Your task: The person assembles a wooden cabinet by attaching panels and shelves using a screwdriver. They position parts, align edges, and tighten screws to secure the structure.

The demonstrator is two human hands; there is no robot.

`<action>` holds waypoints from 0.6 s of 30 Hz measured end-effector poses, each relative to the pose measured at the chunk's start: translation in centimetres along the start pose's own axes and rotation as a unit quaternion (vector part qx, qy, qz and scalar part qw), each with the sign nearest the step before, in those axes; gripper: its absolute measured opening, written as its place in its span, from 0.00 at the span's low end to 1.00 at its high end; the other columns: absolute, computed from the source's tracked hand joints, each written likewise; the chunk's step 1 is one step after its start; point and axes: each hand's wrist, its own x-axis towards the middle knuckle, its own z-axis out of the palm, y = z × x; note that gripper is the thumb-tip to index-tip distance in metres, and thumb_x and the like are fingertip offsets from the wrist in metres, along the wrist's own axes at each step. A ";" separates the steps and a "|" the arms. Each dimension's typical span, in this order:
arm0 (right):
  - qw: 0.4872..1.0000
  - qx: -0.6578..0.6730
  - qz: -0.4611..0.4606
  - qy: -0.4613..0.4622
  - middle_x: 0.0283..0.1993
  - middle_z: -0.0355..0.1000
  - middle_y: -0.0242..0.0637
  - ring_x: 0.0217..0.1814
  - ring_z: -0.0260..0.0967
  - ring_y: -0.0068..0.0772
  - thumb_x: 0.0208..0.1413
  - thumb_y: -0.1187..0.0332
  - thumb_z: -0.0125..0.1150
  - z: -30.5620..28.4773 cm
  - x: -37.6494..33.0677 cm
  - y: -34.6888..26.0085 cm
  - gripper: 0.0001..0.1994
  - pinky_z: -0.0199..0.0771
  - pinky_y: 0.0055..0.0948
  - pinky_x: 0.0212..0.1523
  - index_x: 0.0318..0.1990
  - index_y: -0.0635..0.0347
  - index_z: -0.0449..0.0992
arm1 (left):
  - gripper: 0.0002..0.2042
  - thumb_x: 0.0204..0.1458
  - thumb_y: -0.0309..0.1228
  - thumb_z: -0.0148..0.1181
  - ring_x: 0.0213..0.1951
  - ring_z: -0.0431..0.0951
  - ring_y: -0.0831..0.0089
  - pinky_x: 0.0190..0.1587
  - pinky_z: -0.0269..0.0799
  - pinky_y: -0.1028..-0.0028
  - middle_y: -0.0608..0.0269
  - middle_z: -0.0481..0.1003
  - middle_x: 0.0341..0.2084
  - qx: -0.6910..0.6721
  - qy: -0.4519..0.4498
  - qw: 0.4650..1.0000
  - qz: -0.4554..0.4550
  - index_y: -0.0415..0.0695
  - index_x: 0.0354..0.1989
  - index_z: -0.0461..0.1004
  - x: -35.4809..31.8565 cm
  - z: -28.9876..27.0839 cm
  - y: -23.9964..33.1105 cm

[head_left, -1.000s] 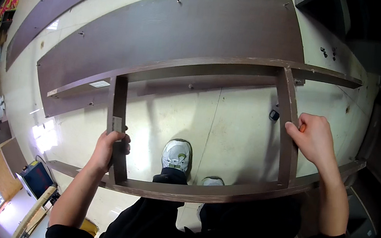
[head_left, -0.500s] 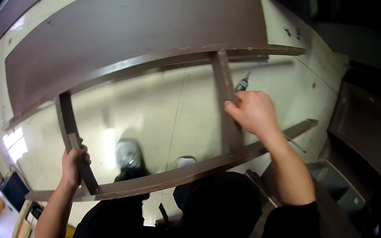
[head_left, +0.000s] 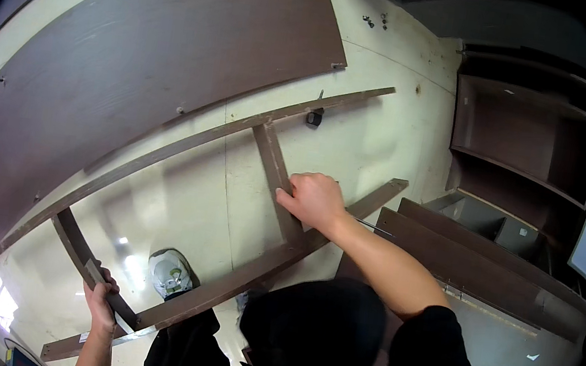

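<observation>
I hold a dark brown wooden frame (head_left: 188, 142) made of two long rails joined by two short cross pieces, raised above a pale floor. My left hand (head_left: 102, 298) grips the left cross piece (head_left: 77, 250) near the lower rail. My right hand (head_left: 314, 199) is closed around the right cross piece (head_left: 274, 166) just above where it meets the near rail (head_left: 237, 282). A grey and white shoe (head_left: 169, 275) shows through the frame below.
A large dark brown panel (head_left: 139, 69) lies on the floor beyond the frame. A dark open cabinet (head_left: 524, 149) stands at the right, with more dark boards (head_left: 466, 259) stacked in front of it. Small screws (head_left: 373, 21) lie on the floor at the top.
The view has swung to the right and the frame now sits further left and tilted. Both hands keep their grips on the cross pieces. The cabinet at right has come into view.
</observation>
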 end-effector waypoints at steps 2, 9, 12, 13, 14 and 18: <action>1.000 0.010 -0.013 0.015 0.23 0.75 0.48 0.26 0.75 0.52 0.50 0.55 0.60 0.8 0.3 0.2 0.18 0.77 0.46 0.31 0.22 0.62 0.77 | 0.27 0.39 0.24 0.48 0.30 0.68 0.73 0.33 0.68 0.76 0.60 0.66 0.33 0.003 0.001 1.000 0.017 0.40 0.55 0.61 0.2 -0.4 -0.6; 0.997 0.019 -0.036 0.063 0.22 0.74 0.46 0.25 0.74 0.51 0.50 0.54 0.60 1.7 3.0 0.5 0.19 0.76 0.46 0.30 0.21 0.63 0.75 | 0.26 0.43 0.25 0.49 0.31 0.68 0.71 0.36 0.67 0.73 0.60 0.66 0.34 -0.014 -0.002 0.998 0.055 0.41 0.56 0.60 1.2 -0.9 -2.5; 0.998 0.041 -0.033 0.041 0.24 0.75 0.47 0.29 0.75 0.52 0.50 0.53 0.61 0.8 3.2 0.5 0.19 0.76 0.46 0.33 0.24 0.63 0.77 | 0.24 0.45 0.26 0.48 0.31 0.67 0.71 0.36 0.67 0.73 0.60 0.66 0.34 -0.059 0.003 0.997 0.044 0.41 0.55 0.60 1.0 -0.3 -2.4; 0.998 0.044 -0.034 0.017 0.26 0.76 0.48 0.31 0.76 0.52 0.50 0.53 0.61 0.4 3.1 0.8 0.18 0.77 0.46 0.35 0.26 0.62 0.78 | 0.25 0.44 0.25 0.48 0.31 0.67 0.71 0.36 0.68 0.73 0.60 0.66 0.33 -0.046 -0.009 0.998 0.034 0.41 0.56 0.60 1.1 -0.3 -2.2; 0.998 0.048 -0.034 -0.005 0.28 0.77 0.49 0.33 0.76 0.53 0.50 0.53 0.61 0.0 3.1 1.3 0.18 0.78 0.46 0.37 0.28 0.62 0.80 | 0.25 0.44 0.25 0.48 0.31 0.67 0.71 0.36 0.68 0.73 0.60 0.66 0.33 -0.039 -0.007 0.999 0.027 0.41 0.56 0.60 1.2 -0.4 -1.8; 0.925 0.313 0.145 -0.162 0.22 0.73 0.38 0.21 0.69 0.29 0.57 0.58 0.59 -4.7 2.1 6.6 0.16 0.71 0.32 0.26 0.26 0.63 0.78 | 0.25 0.43 0.25 0.47 0.30 0.67 0.72 0.36 0.68 0.73 0.61 0.66 0.32 -0.028 0.009 1.000 0.012 0.41 0.56 0.61 0.4 -0.6 -1.7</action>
